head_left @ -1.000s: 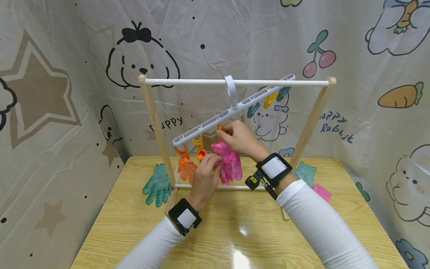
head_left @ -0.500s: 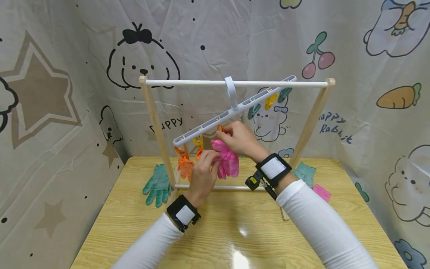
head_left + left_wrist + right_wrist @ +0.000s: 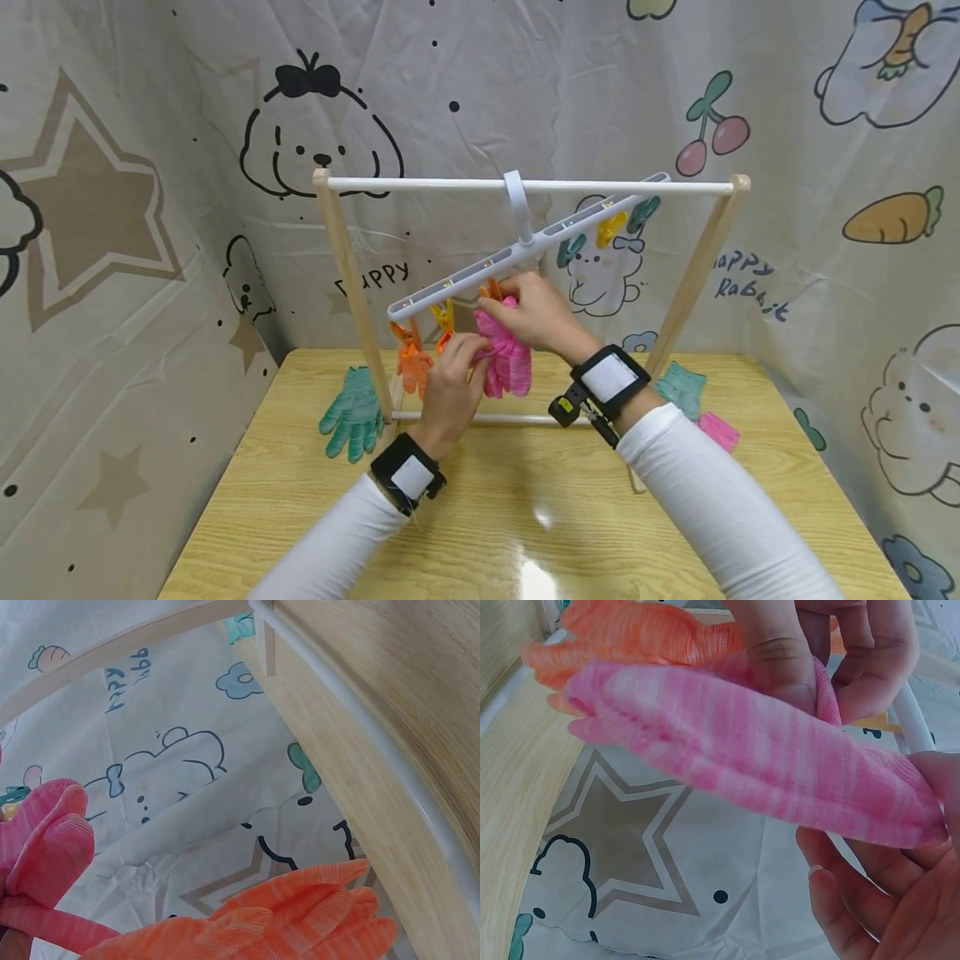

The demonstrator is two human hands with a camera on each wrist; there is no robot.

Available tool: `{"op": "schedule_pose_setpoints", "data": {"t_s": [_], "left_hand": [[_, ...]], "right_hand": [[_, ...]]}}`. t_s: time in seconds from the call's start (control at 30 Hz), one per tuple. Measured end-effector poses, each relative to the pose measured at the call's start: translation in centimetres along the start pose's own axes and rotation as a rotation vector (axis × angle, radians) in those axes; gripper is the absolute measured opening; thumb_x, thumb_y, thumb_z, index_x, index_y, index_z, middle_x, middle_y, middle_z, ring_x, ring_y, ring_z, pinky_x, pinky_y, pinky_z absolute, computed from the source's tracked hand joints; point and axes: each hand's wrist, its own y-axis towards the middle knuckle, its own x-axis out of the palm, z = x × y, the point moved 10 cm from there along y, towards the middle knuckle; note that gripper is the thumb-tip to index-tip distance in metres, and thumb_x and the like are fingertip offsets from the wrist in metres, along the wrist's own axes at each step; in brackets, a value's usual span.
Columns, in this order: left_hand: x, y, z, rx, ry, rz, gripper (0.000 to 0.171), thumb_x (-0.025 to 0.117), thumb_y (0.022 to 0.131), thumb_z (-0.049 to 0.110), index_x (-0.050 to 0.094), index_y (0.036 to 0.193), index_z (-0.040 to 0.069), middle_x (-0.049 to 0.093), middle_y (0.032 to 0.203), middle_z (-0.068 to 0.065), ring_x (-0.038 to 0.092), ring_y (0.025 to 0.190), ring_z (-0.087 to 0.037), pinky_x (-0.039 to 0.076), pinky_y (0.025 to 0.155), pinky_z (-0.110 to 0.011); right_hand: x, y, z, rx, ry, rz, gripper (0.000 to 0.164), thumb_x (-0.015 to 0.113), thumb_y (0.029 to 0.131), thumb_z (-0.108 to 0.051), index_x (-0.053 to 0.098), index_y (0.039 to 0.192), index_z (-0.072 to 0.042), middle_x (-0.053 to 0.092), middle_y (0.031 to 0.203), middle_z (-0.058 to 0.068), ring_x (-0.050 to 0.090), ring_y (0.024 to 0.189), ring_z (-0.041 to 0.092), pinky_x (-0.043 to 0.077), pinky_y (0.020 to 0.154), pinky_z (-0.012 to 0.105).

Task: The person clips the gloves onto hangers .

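In the head view a pink knitted glove (image 3: 510,358) hangs below a tilted grey hanger (image 3: 480,271). My left hand (image 3: 453,383) pinches the glove at its left side. My right hand (image 3: 540,312) pinches its upper end, just under an orange clothespin (image 3: 491,289) on the hanger. In the right wrist view the pink glove (image 3: 757,750) stretches between the left hand (image 3: 795,652) and the right hand (image 3: 900,900). Left of these, an orange glove (image 3: 413,367) hangs from another orange clothespin (image 3: 406,332), beside a yellow clothespin (image 3: 444,317) with something orange partly hidden under it.
The hanger hooks over the white rod (image 3: 420,183) of a wooden-sided rack (image 3: 341,283). Teal and yellow clothespins (image 3: 611,229) hang at its right. On the wooden table (image 3: 525,508) lie a green glove (image 3: 352,414) at left, and green fabric (image 3: 681,387) and pink fabric (image 3: 718,431) at right.
The right thumb has shifted from the orange clothespin down onto the pink glove's upper end. The glove has risen slightly, the left hand moved a little up and left, and the hanger swung slightly.
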Motion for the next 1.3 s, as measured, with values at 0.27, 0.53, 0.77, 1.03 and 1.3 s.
{"op": "schedule_pose_setpoints", "data": {"t_s": [0.27, 0.53, 0.77, 1.03, 1.3], "left_hand": [[0.15, -0.28, 0.02, 0.002, 0.0, -0.003, 0.015, 0.074, 0.087, -0.002, 0.068, 0.101, 0.0, 0.067, 0.1, -0.012, 0.069, 0.09, -0.023, 0.06, 0.076, -0.029], [0.31, -0.45, -0.07, -0.008, 0.005, -0.01, 0.015, 0.074, 0.087, -0.003, 0.068, 0.1, 0.0, 0.067, 0.099, -0.013, 0.069, 0.088, -0.023, 0.06, 0.076, -0.029], [0.36, -0.63, -0.25, -0.027, -0.006, -0.02, 0.017, 0.074, 0.087, -0.003, 0.068, 0.102, 0.0, 0.067, 0.101, -0.013, 0.069, 0.088, -0.022, 0.06, 0.076, -0.029], [0.38, -0.87, -0.68, -0.052, -0.034, -0.025, 0.018, 0.074, 0.087, -0.004, 0.068, 0.103, 0.0, 0.067, 0.101, -0.013, 0.069, 0.089, -0.023, 0.061, 0.078, -0.027], [0.2, -0.95, -0.92, -0.062, -0.048, -0.027, 0.019, 0.075, 0.086, -0.004, 0.068, 0.103, -0.001, 0.067, 0.103, -0.013, 0.07, 0.09, -0.023, 0.061, 0.079, -0.027]], "right_hand": [[0.26, -0.13, 0.13, 0.002, 0.006, -0.004, 0.028, 0.069, 0.095, -0.032, 0.07, 0.081, -0.007, 0.052, 0.067, 0.003, 0.046, 0.053, 0.012, 0.038, 0.045, 0.023], [0.41, -0.26, 0.09, -0.006, 0.014, -0.008, 0.026, 0.069, 0.095, -0.032, 0.073, 0.09, -0.007, 0.058, 0.07, 0.005, 0.049, 0.055, 0.013, 0.041, 0.046, 0.023], [0.54, -0.34, 0.13, -0.012, 0.016, 0.003, 0.027, 0.068, 0.096, -0.032, 0.075, 0.099, -0.005, 0.066, 0.081, 0.008, 0.055, 0.062, 0.015, 0.045, 0.049, 0.024], [0.72, -0.5, 0.21, -0.014, 0.006, 0.037, 0.029, 0.07, 0.095, -0.031, 0.074, 0.105, -0.003, 0.072, 0.087, 0.011, 0.061, 0.065, 0.016, 0.049, 0.052, 0.024], [0.85, -0.7, -0.07, -0.065, -0.014, 0.078, 0.028, 0.071, 0.095, -0.03, 0.072, 0.101, -0.003, 0.071, 0.082, 0.01, 0.059, 0.061, 0.014, 0.046, 0.05, 0.023]]}}
